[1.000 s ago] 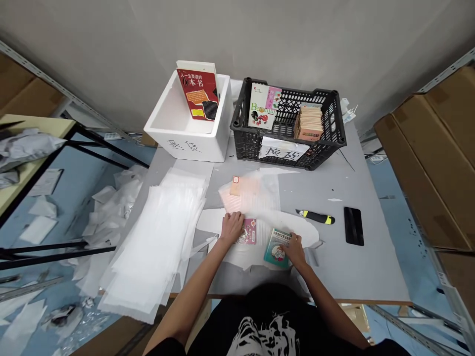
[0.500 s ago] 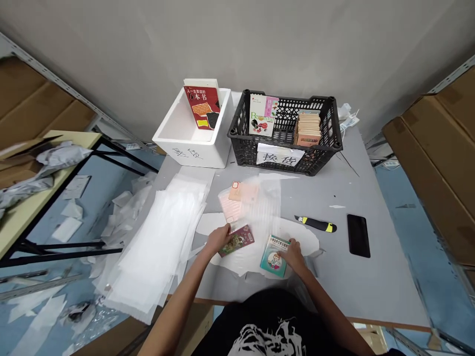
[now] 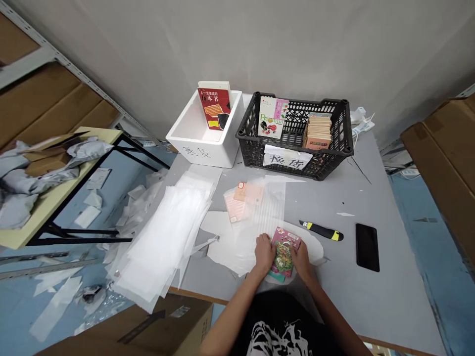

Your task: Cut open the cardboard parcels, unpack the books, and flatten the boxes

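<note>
A small pink book [image 3: 284, 251] with a green picture on its cover lies over a teal book [image 3: 276, 277], whose lower edge peeks out. My left hand [image 3: 264, 253] grips the pink book's left side, and my right hand [image 3: 301, 258] holds its right side. Beneath them is a white paper sheet [image 3: 218, 230] on the table. Just beyond, a pink-striped booklet [image 3: 234, 206] and an orange booklet [image 3: 242, 192] lie partly under a translucent sleeve [image 3: 274, 198].
A stack of translucent sleeves [image 3: 163, 237] covers the table's left. A white foam box [image 3: 202, 153] and a black crate [image 3: 289, 170], both containing books, stand at the back. To the right lie a utility knife [image 3: 322, 231] and a phone [image 3: 367, 247].
My left hand has carried the pink book rightward onto the teal book and turned it more upright. My right hand now grips the pink book's edge too. The view has shifted slightly.
</note>
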`<state>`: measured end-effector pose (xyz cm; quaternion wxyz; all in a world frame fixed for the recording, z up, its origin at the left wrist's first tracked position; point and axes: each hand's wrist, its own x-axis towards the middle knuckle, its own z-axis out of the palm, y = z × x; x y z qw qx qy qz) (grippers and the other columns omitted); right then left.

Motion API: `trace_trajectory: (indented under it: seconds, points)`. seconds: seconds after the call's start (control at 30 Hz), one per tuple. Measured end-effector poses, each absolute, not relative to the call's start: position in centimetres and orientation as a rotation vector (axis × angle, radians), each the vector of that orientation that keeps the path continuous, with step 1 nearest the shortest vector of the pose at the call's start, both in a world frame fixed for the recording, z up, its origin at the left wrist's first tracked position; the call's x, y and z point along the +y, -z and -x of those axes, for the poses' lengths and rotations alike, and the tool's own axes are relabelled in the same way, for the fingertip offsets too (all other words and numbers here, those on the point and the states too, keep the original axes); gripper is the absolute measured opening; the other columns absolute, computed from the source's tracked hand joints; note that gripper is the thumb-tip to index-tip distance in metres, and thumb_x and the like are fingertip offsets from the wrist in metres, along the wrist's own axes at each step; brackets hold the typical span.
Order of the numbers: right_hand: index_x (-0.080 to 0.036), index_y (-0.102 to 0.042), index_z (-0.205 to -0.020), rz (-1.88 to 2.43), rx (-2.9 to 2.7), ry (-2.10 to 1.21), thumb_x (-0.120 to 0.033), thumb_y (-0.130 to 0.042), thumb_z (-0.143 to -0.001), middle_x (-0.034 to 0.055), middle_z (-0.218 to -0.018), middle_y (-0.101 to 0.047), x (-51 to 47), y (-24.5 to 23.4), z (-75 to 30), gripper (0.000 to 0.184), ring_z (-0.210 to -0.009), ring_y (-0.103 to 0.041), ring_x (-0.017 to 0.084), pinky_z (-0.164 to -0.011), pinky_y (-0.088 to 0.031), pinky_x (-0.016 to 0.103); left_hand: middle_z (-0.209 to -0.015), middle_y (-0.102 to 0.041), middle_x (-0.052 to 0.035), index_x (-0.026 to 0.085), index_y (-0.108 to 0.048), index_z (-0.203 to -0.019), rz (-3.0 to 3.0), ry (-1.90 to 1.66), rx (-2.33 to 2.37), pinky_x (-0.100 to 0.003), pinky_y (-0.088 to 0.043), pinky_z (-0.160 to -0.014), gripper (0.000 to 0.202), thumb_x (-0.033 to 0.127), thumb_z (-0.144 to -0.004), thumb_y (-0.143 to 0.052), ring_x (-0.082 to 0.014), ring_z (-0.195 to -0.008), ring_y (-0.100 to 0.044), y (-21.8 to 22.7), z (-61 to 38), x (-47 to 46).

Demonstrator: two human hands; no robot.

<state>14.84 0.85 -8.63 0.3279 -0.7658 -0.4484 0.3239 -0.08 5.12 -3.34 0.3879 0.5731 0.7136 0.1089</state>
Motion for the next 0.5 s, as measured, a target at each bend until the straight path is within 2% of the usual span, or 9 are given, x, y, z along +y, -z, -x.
trace_trajectory:
  seconds: [0.07,0.13,0.23,0.33,0.5]
  points:
    - [-0.014,-0.052,-0.113,2.090,-1.242,-0.720,-0.048,-0.045,-0.077,0.0168,-0.103,-0.056,0.7,8.9,-14.9,0.050,-0.106,-0.050,0.035,-0.092,-0.041,0.051,-0.115,-0.053,-0.0138,0.015,-0.047,-0.110,-1.569,-0.281,1.976,-0.038,-0.037,-0.093,0.027,0.020,-0.084,-0.052,-0.0258,-0.112,-0.048,3.1,1.1,6.5]
    - [-0.009,-0.050,-0.119,2.127,-1.306,-0.600,-0.045,-0.044,-0.077,0.0216,-0.111,-0.052,0.9,8.8,-15.0,0.056,-0.111,-0.046,0.037,-0.095,-0.038,0.053,-0.122,-0.050,-0.0169,0.012,-0.044,-0.118,-1.638,-0.199,2.174,-0.040,-0.035,-0.096,0.037,0.024,-0.085,-0.053,-0.0286,-0.117,-0.045,3.0,2.7,8.9]
    - [-0.007,-0.048,-0.124,2.080,-1.383,-0.543,-0.042,-0.042,-0.081,0.0225,-0.116,-0.049,1.6,8.1,-15.1,0.056,-0.113,-0.044,0.036,-0.096,-0.037,0.052,-0.113,-0.055,-0.0183,0.009,-0.049,-0.112,-1.534,-0.054,2.304,-0.041,-0.037,-0.092,0.038,0.030,-0.082,-0.060,-0.0313,-0.112,-0.050,3.3,4.8,12.4]
    - [-0.012,-0.049,-0.124,2.011,-1.437,-0.596,-0.039,-0.041,-0.083,0.0187,-0.116,-0.050,2.9,7.6,-14.4,0.050,-0.112,-0.045,0.033,-0.096,-0.037,0.050,-0.099,-0.061,-0.0124,0.014,-0.054,-0.099,-1.462,-0.037,2.298,-0.038,-0.039,-0.088,0.028,0.033,-0.080,-0.063,-0.0283,-0.105,-0.055,4.1,5.6,13.8]
    - [-0.010,-0.053,-0.119,1.976,-1.454,-0.715,-0.041,-0.041,-0.080,0.0194,-0.115,-0.052,6.5,7.5,-11.4,0.051,-0.114,-0.045,0.032,-0.098,-0.036,0.048,-0.114,-0.057,-0.0158,0.014,-0.048,-0.111,-1.333,-0.074,2.378,-0.037,-0.039,-0.087,0.038,0.035,-0.082,-0.061,-0.0286,-0.112,-0.052,4.4,5.5,13.8]
